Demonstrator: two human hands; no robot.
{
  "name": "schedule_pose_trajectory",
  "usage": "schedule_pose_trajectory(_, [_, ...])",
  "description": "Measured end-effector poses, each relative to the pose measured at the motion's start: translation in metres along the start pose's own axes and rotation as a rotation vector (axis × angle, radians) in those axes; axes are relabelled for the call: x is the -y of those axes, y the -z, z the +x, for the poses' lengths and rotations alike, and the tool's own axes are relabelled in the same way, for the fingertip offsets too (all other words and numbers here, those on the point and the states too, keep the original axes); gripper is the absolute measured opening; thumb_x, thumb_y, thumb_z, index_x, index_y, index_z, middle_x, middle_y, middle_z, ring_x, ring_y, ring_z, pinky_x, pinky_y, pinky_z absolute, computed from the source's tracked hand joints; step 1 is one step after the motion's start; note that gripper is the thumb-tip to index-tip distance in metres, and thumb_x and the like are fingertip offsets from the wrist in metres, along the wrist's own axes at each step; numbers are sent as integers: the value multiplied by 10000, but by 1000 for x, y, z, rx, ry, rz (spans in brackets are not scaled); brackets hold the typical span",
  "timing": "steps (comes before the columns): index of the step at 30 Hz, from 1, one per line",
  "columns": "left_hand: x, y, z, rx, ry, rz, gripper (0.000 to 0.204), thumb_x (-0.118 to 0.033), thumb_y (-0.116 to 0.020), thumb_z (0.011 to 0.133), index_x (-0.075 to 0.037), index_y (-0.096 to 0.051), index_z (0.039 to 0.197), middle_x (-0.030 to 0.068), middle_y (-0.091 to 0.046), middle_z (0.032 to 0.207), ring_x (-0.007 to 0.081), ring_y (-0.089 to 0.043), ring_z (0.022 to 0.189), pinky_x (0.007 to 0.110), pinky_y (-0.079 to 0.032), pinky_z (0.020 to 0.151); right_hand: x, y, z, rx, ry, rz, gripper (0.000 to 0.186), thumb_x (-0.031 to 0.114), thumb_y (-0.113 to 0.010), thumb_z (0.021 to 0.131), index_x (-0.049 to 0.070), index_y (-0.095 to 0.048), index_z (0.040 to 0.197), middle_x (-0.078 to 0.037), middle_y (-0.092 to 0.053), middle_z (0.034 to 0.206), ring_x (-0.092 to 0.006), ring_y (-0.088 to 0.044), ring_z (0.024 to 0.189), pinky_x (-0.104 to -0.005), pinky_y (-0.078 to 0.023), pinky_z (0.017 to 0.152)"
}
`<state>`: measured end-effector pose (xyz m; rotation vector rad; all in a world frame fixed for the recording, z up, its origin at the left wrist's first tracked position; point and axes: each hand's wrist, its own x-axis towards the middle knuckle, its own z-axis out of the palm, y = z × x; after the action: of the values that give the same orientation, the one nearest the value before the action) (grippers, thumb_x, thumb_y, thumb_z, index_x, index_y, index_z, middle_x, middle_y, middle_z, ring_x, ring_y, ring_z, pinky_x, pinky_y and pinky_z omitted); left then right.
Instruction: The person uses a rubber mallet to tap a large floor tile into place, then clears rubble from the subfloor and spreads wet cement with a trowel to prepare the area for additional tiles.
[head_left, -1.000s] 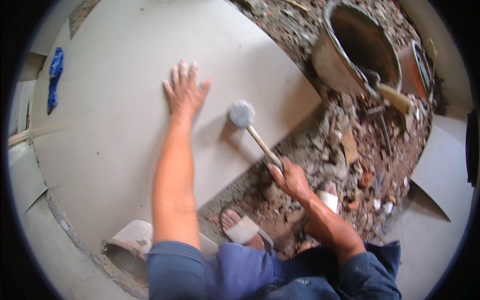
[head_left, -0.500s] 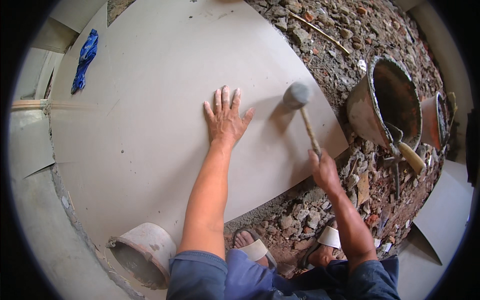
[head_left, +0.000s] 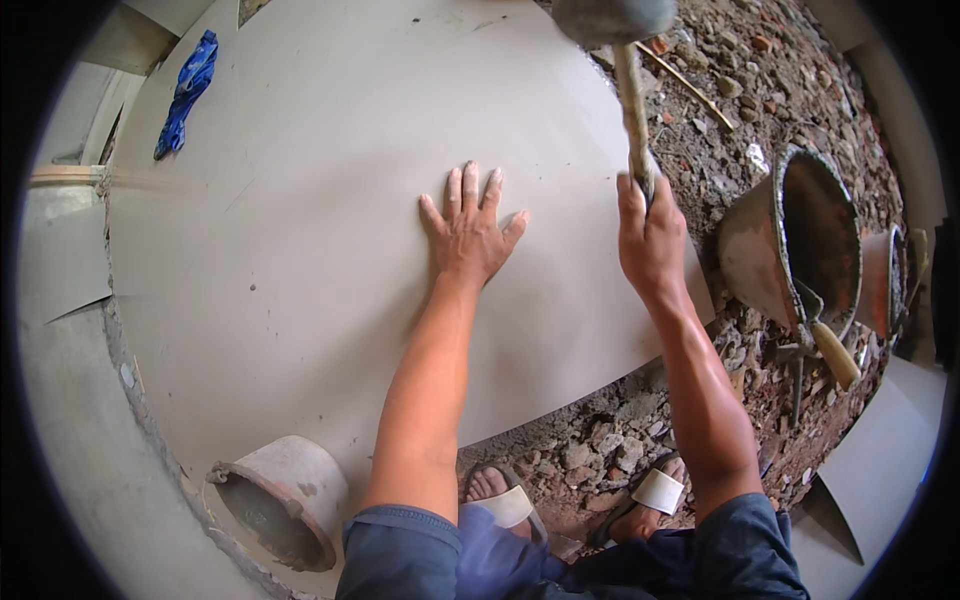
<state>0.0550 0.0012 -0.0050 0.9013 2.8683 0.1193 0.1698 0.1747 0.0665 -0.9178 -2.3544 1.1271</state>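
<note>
Sandals: my sandals [head_left: 512, 507] stand nearest to me, on the rubble [head_left: 605, 450], just beside the free edge of the slab; I think a steady stance matters first, because an uneven foot would spoil the blow.
Grey bucket: this bucket [head_left: 305, 470] is near my left arm; in my judgement the elbow should stay clear of it.
Slab: the slab [head_left: 330, 200] lies flat in front of me and reaches far ahead; I would strike it with short, even taps, with the full face of the mallet, never with its rim, since a hard hit near the edge could crack it.
Left grip: my left grip [head_left: 470, 240] is wide open, palm down on the slab, fingers spread; it has hold of nothing. From here it can probably feel any rocking, but it must stay well apart from the place of the blow.
Right grip: my right grip [head_left: 652, 235] is closed around the wooden handle, near its lower end, with no gap that I can see; firm, but the wrist should be loose.
Mallet: the mallet [head_left: 629, 80] is held up, not touching the slab; its dark head is partly cut off by the view.
Blue cloth: the cloth [head_left: 187, 95] lies far left on the slab, well apart from both grips.
</note>
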Motion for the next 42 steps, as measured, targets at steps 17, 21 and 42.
schedule_pose_trajectory(17, [4,1,5,-9,28,78,689,-631,-324,931,-228,-275,1488,63,-206,1554,244,-124,1450,643,-102,1106,47,-84,98,175,46,-76,542,483,-501,929,-49,-590,879,-267,-631,740,-441,-628,753,-500,-478,693])
schedule_pose_trajectory(21, [4,4,5,23,32,78,677,-628,-281,946,-238,-245,1498,48,-172,1567,235,-90,1458,624,-89,1116,47,-86,108,-45,313,141,540,492,-491,938,-35,-584,858,-240,-610,668,-414,-617,648,-473,-475,603])
schedule_pose_trajectory(42, [-1,-5,10,2,18,114,926,-797,-447,770,-256,-253,1497,70,-204,1565,260,-120,1455,637,-118,1094,-32,54,-88,147,-322,-90,232,251,-596,922,25,-549,898,-153,-575,641,-318,-601,600,-410,-477,598])
